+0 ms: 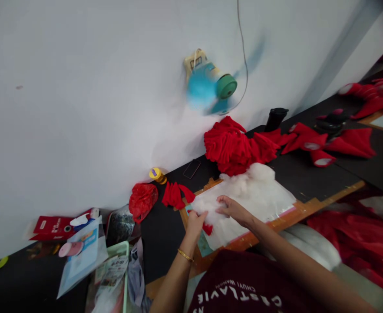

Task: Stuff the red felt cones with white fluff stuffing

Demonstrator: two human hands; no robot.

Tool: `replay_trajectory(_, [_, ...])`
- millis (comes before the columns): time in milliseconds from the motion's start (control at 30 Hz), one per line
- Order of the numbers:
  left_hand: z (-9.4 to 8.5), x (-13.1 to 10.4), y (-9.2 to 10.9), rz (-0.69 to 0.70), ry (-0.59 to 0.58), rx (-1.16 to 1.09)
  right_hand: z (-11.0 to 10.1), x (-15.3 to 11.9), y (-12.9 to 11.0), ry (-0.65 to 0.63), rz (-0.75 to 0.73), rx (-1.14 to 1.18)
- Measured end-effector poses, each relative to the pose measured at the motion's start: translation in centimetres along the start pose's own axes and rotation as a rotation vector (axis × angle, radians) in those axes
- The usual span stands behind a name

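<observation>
My left hand [196, 222], with a gold bracelet at the wrist, is closed on a tuft of white fluffy stuffing [210, 203]. A small red fabric piece [207, 229] shows beside and below that hand; how much of it the fingers hold is hidden. From the right, my right hand [233, 210] pinches the same tuft with bent fingers. Both hands are over a white sheet-covered work board [276, 201] edged with brown tape. A larger heap of white stuffing [259, 172] lies at the board's back edge.
Behind the board is a big red fabric pile [232, 145]; smaller red pieces [175, 194] lie left. A phone [192, 168], yellow-lidded jar [158, 175] and red plastic bag [143, 201] line the wall. A fan [211, 84] spins above. A green basket [126, 261] stands at left.
</observation>
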State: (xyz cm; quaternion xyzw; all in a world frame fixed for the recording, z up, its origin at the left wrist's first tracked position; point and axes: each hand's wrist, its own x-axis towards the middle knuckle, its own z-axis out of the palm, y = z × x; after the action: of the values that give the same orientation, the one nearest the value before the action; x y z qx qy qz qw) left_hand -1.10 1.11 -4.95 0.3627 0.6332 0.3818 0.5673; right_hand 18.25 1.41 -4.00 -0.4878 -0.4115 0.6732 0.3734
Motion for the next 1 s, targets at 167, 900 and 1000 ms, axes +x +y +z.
replay_trajectory(167, [-0.6, -0.2, -0.4, 0.046, 0.011, -0.025, -1.8, -0.4, 0.0, 0.033, 0.021, -0.064])
replay_trajectory(900, [3.1, -0.1, -0.5, -0.04, 0.036, -0.029, 0.6, 0.7, 0.7, 0.1, -0.238, -0.491])
replay_trajectory(1000, [3.3, -0.5, -0.1, -0.036, 0.023, -0.07, 0.4, 1.1, 1.2, 0.102, -0.208, -0.538])
